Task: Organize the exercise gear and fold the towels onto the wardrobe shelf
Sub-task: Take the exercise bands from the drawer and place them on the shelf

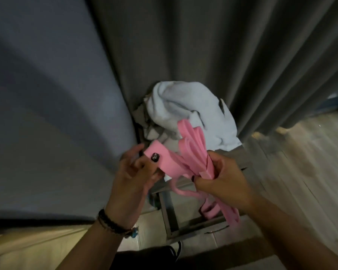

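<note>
Item: pink resistance band [191,152], centre frame. We pinch its flat end in our left hand [129,178]; our right hand [222,178] grips its gathered loops, the tail hanging below. White towel [191,114] crumpled just behind, against grey curtain [203,45].

My right hand [220,178] covers the middle of the pink band [191,151], so I cannot tell how its loops are gathered inside my grip. My left hand [131,172] hides the end of the strip it pinches. The band's lower loops pass behind my right wrist and are blurred there. The white towel [185,112] is partly hidden by the band, and it covers most of the grey pieces under it at its left, which I cannot identify. The curtain [203,45] hides whatever lies behind it. Both my forearms are cut off by the bottom edge.
</note>
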`<state>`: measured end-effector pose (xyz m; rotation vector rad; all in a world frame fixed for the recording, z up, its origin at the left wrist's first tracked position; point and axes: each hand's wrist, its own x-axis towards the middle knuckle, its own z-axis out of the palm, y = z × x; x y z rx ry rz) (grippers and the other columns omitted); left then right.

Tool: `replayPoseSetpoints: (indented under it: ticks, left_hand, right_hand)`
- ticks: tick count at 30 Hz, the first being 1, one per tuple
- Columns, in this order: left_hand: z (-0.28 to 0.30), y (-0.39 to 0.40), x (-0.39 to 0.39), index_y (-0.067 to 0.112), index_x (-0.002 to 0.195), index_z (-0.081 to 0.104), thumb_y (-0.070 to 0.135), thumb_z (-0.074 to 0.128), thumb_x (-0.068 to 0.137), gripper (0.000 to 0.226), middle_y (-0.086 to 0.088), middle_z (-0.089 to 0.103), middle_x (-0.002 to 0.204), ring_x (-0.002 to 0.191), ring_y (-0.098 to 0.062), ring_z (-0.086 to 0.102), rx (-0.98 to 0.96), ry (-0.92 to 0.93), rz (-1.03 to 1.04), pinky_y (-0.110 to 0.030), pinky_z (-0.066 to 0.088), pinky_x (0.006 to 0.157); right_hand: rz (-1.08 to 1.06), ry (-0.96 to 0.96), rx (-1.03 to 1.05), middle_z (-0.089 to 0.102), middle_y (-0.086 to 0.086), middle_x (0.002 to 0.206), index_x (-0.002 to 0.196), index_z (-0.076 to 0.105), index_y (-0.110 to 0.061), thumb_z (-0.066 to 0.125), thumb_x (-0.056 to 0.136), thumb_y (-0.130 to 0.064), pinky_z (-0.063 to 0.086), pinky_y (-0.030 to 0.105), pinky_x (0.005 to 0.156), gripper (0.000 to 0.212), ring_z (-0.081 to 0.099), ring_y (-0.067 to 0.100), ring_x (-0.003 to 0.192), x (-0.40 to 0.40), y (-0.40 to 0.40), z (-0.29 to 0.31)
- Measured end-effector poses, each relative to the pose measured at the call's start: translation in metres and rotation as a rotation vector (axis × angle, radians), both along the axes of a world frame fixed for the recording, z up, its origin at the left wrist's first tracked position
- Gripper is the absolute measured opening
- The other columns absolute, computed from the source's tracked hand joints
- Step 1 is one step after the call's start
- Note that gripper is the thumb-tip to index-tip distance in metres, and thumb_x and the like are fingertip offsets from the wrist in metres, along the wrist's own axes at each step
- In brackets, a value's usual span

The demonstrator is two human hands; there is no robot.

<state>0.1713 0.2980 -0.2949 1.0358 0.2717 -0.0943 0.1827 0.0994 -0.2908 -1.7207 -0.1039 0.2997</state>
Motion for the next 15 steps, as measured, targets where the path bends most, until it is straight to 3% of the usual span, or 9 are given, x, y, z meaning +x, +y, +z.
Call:
replayPoseSetpoints:
  ticks: [3,5,7,9,11,13,15]
  left_hand:
    - [0.012,0.027,-0.01,0.025,0.114,0.067,0.039,0.085,0.064,0.055,-0.006,0.069,0.108,0.101,-0.019,0.067,0.131,-0.077,-0.009,-0.033,0.057,0.079]
    - [0.019,0.042,-0.02,0.025,0.103,0.072,0.046,0.087,0.059,0.051,-0.003,0.07,0.104,0.096,-0.015,0.066,0.214,-0.127,-0.047,-0.03,0.056,0.079]
    - [0.027,0.054,-0.032,0.019,0.099,0.069,0.039,0.084,0.066,0.041,0.002,0.07,0.095,0.089,-0.01,0.066,0.294,-0.183,-0.064,-0.022,0.054,0.074]
    - [0.033,0.065,-0.045,0.011,0.102,0.063,0.043,0.082,0.067,0.05,0.001,0.068,0.093,0.087,-0.009,0.065,0.372,-0.222,-0.066,-0.019,0.052,0.072]
    - [0.042,0.081,-0.059,0.007,0.103,0.06,0.038,0.082,0.068,0.051,0.002,0.069,0.092,0.086,-0.009,0.064,0.402,-0.242,-0.056,-0.018,0.051,0.071]
    - [0.045,0.099,-0.071,0.005,0.101,0.059,0.017,0.076,0.072,0.035,0.004,0.069,0.089,0.083,-0.006,0.064,0.418,-0.231,-0.033,-0.017,0.051,0.071]
    - [0.049,0.119,-0.083,0.003,0.099,0.061,0.013,0.072,0.071,0.032,0.001,0.07,0.088,0.083,-0.006,0.065,0.441,-0.219,-0.001,-0.016,0.051,0.071]
  right_hand:
    - [0.167,0.0,-0.03,0.071,-0.013,0.08,0.097,0.067,-0.025,0.076,0.058,-0.035,0.051,0.014,0.063,0.041,0.067,0.001,0.071,0.003,0.017,0.022]
    - [0.239,-0.02,-0.047,0.072,-0.01,0.081,0.095,0.067,-0.023,0.077,0.066,-0.017,0.052,0.016,0.065,0.031,0.067,0.003,0.071,0.005,0.029,0.031]
    - [0.312,-0.029,-0.081,0.071,-0.009,0.077,0.092,0.067,-0.02,0.072,0.072,0.006,0.051,0.014,0.063,0.033,0.066,0.002,0.069,0.005,0.042,0.038]
    - [0.401,-0.019,-0.113,0.071,-0.005,0.079,0.095,0.067,-0.017,0.069,0.073,0.014,0.05,0.015,0.063,0.038,0.066,0.004,0.069,0.003,0.053,0.046]
    - [0.462,-0.02,-0.114,0.072,-0.005,0.084,0.099,0.067,-0.019,0.072,0.072,0.008,0.05,0.015,0.064,0.039,0.066,0.003,0.071,-0.003,0.065,0.058]
    - [0.515,-0.005,-0.11,0.072,-0.008,0.088,0.104,0.066,-0.02,0.075,0.071,-0.006,0.051,0.014,0.064,0.037,0.068,0.002,0.076,-0.01,0.081,0.069]
    - [0.559,0.017,-0.129,0.073,-0.002,0.095,0.108,0.067,-0.019,0.075,0.072,-0.013,0.057,0.024,0.068,0.037,0.069,0.01,0.083,-0.017,0.098,0.076]
